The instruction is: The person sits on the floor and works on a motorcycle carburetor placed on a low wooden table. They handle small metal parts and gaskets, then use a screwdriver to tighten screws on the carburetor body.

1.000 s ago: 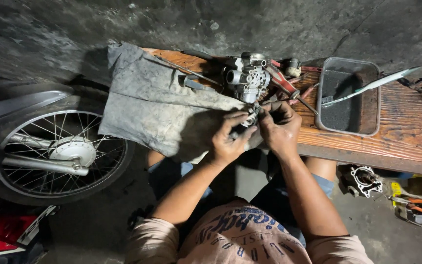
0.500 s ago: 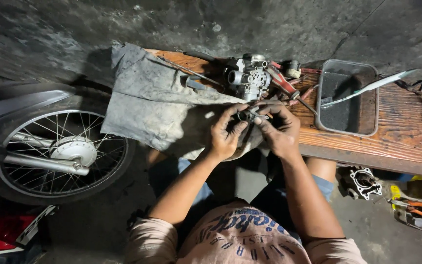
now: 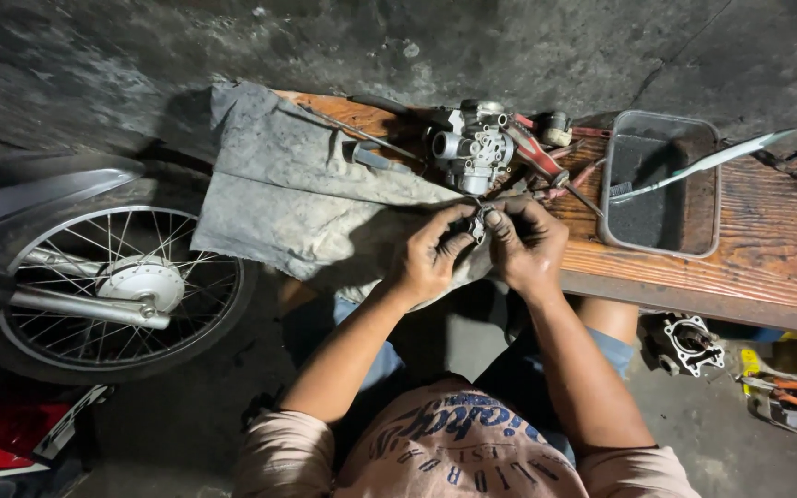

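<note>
Both hands meet at frame centre: left hand (image 3: 433, 261) and right hand (image 3: 526, 244) pinch a small metal part (image 3: 479, 221) between fingertips, over the surface's (image 3: 767, 249) near edge. It is tiny, greyish, mostly hidden by fingers. This looks like fiddly fitting or cleaning work; any next move would need a steady, fine grip. Just above sits a carburetor (image 3: 474, 148), beside a grey rag (image 3: 297, 194); a tray (image 3: 707, 198) lies right, a wheel (image 3: 108, 286) left.
</note>
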